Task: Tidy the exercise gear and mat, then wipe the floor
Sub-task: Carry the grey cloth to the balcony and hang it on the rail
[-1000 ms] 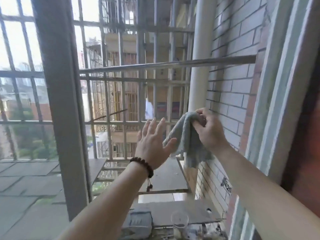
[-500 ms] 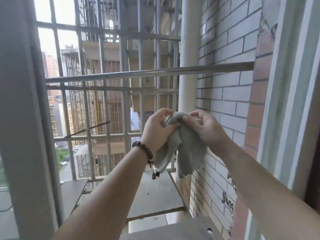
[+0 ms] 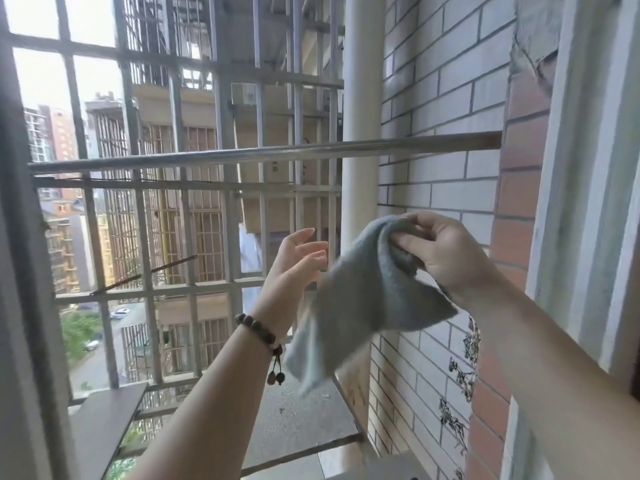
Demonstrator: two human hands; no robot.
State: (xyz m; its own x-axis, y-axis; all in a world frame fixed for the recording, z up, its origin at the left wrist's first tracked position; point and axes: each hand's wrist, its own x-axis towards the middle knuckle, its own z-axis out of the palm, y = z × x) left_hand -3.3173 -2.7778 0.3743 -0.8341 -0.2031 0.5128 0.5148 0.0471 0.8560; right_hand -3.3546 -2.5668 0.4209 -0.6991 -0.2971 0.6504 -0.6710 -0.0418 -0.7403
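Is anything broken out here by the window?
Yes. The plaster at the top of the brick wall beside the window frame is cracked and chipped, with red brick showing. The cloth looks whole.

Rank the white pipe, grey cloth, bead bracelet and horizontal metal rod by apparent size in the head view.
1. White pipe
2. Grey cloth, similar area, so unsure
3. Horizontal metal rod, long but thin
4. Bead bracelet

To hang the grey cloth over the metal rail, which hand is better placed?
Probably the right hand: it already grips the grey cloth just below the metal rail. The left hand is open and holds nothing.
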